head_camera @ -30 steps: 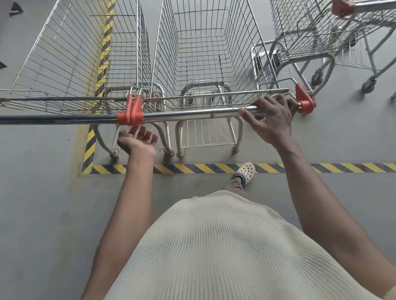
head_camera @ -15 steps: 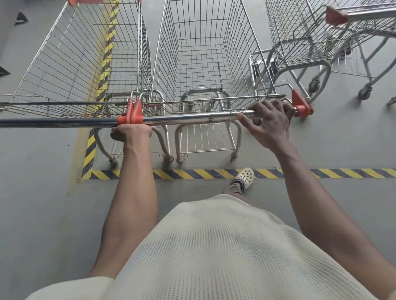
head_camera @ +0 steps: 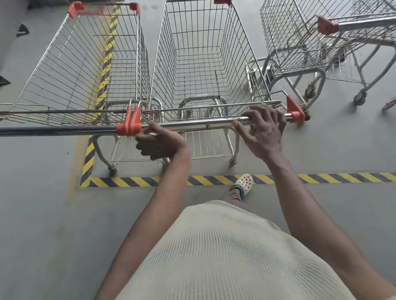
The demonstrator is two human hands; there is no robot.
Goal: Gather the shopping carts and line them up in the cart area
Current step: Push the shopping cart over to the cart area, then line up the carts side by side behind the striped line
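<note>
Standing at frame centre, the centre cart (head_camera: pixel 202 63) has its wheels just beyond the striped floor tape (head_camera: pixel 331 179). Its basket sits close beside the left cart (head_camera: pixel 78 64) at upper left. The left hand (head_camera: pixel 160 143) grips the handle (head_camera: pixel 201 123) from beneath at its left end. The right hand (head_camera: pixel 265 130) hooks its fingers over the right end, thumb spread below. The step in hand appears to be squaring this cart beside its neighbour. The next move calls for an even two-handed push, then fetching the third cart (head_camera: pixel 301 27), which stands askew at upper right. No brand, label or writing is legible.
</note>
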